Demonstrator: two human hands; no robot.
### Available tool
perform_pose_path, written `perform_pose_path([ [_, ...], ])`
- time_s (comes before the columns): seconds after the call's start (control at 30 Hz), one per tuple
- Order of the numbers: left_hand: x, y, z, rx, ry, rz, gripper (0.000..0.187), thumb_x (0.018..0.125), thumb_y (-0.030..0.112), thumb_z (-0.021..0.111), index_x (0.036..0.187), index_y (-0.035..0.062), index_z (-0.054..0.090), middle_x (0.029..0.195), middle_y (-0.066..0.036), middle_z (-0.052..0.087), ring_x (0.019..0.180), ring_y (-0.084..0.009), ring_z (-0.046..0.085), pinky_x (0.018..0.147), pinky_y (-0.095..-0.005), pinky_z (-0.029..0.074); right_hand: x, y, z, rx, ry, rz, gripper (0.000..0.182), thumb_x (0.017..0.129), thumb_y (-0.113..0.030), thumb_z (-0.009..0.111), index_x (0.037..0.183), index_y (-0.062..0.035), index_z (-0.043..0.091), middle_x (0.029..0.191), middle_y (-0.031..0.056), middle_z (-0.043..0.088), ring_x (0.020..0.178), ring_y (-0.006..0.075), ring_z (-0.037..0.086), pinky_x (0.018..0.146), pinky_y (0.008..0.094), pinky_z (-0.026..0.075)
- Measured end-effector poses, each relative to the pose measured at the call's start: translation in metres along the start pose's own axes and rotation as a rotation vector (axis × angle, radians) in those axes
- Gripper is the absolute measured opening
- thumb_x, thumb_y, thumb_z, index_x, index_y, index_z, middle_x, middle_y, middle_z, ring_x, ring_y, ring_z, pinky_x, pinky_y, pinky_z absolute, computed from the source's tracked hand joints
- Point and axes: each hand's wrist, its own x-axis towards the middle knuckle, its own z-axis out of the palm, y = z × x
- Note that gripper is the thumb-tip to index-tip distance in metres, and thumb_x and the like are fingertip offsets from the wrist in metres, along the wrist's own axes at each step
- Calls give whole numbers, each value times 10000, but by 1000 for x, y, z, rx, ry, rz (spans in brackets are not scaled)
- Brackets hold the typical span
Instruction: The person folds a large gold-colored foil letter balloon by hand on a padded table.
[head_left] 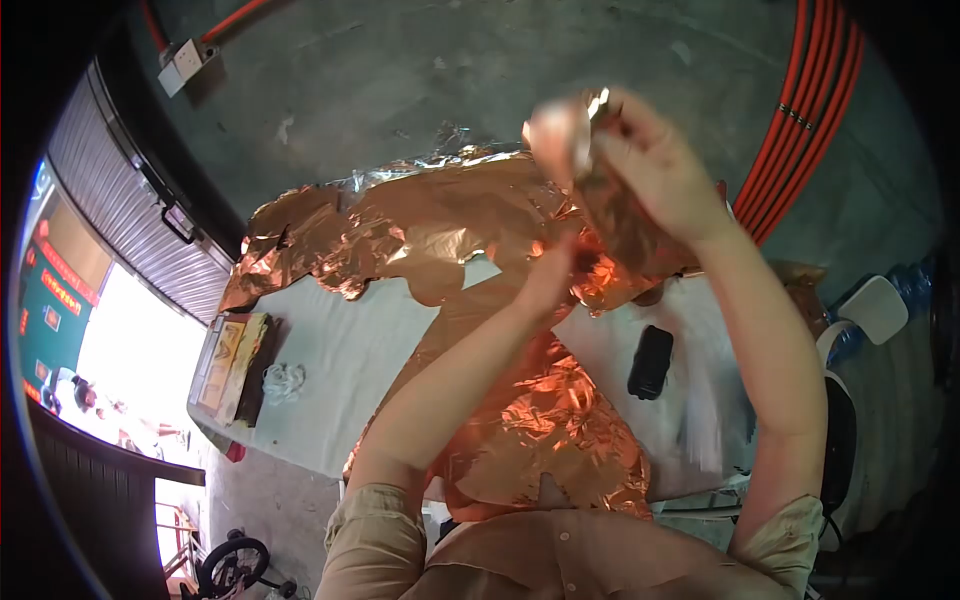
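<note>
Crumpled copper-coloured foil point(440, 225) stretches along the far side of the table and also runs down its middle toward my body. My right hand point(655, 165) is raised above the far right part, its fingers closed on a gathered piece of the foil. A shiny, rounded end of that piece, smeared by motion, shows beside the fingertips. Lower and to the left, my left hand point(555, 270) is at the foil's folded edge, thumb against it and the other fingers mostly hidden. The foil around both hands is wrinkled and catches orange light.
A black phone-like object point(650, 362) lies on the pale tabletop point(345, 340) at right. A box with papers point(235, 365) and a crumpled clear wad point(284, 382) are at left. A white chair point(872, 310) stands at right. Red pipes point(810, 110) run along the grey wall.
</note>
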Motion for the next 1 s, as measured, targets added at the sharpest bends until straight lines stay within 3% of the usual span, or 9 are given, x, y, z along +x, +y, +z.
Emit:
perform_pose_path([
  [0.03,-6,4,-10,-677,40,-285,767,877,699,244,1251,68,471,1087,-131,598,1072,-292,563,771,-407,492,-9,0,14,66,14,163,169,938,-61,470,1091,-39,538,1002,-17,568,932,55,532,829,220,435],
  [0.2,-74,62,-34,-1032,25,-511,726,887,644,364,1296,47,429,1151,-172,571,1056,-287,569,799,-420,502,-57,20,74,-29,-395,59,172,895,25,477,1040,-20,558,894,49,610,823,138,618,728,267,509],
  [0.33,-95,40,-35,-826,81,-527,498,904,392,544,1249,38,484,1114,-170,586,1059,-258,570,832,-419,504,-92,30,107,-133,-621,295,258,891,-101,550,1146,-67,552,1032,97,623,933,223,615,821,309,484],
  [0.4,-101,26,-37,-192,192,-590,321,846,121,624,1133,-1,548,1031,-142,618,963,-217,611,810,-375,529,-98,26,110,-83,-666,323,376,872,-221,600,1215,-85,532,1133,111,608,1064,248,577,921,332,437],
  [0.5,-123,24,-46,-400,203,-324,236,825,55,626,1032,-41,565,908,-112,634,802,-194,635,683,-318,547,-110,41,90,-128,-573,488,394,853,-248,620,1209,-99,540,1144,93,610,1067,258,579,921,332,440],
  [0.53,-130,32,-50,-419,315,-538,162,826,52,628,962,-17,573,834,-90,627,694,-172,622,570,-286,525,-100,41,70,-321,-652,535,385,830,-248,638,1175,-98,557,1124,92,615,1045,258,588,893,337,454],
  [0.67,-142,23,-69,-359,349,-563,106,828,62,627,907,23,569,801,-73,619,674,-149,608,570,-285,517,-100,71,15,-879,-211,561,358,786,-199,658,1105,-62,570,1087,119,598,979,268,601,790,365,481],
  [0.9,-147,41,-47,-424,434,-535,126,844,115,644,929,26,618,774,-51,641,577,-118,594,531,-259,498,-127,148,-13,-1011,-187,547,489,759,-211,675,1196,-73,505,1213,114,502,1030,277,568,825,384,478],
  [1.0,-162,42,-54,-426,455,-556,136,848,124,646,929,24,605,740,-63,634,571,-119,592,514,-260,504,-127,148,-5,-1202,-231,647,455,738,-246,703,1108,-46,527,1310,232,405,1172,381,475,944,395,437],
])
